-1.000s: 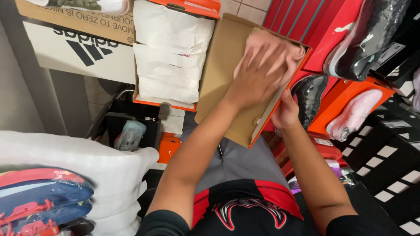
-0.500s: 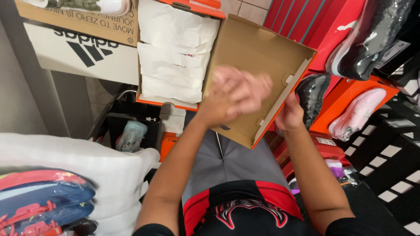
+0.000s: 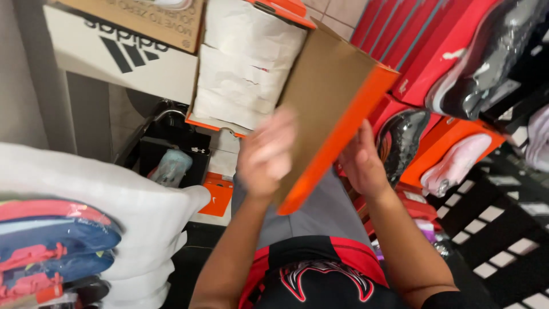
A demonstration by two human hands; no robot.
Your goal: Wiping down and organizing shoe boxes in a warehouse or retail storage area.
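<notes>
Both hands raised, tilted orange lid

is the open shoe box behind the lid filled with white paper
Yes, the open orange shoe box holds crumpled white paper, seen just left of the lid that both hands hold.

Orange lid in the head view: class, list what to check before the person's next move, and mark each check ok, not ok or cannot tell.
1. Right hand grips the lid: ok.
2. Left hand on the lid's near edge: cannot tell, blurred.
3. Lid empty inside: ok, bare brown card.
4. Open box behind is filled with white paper: ok.
5. Lid level: not ok, it tilts steeply.
</notes>
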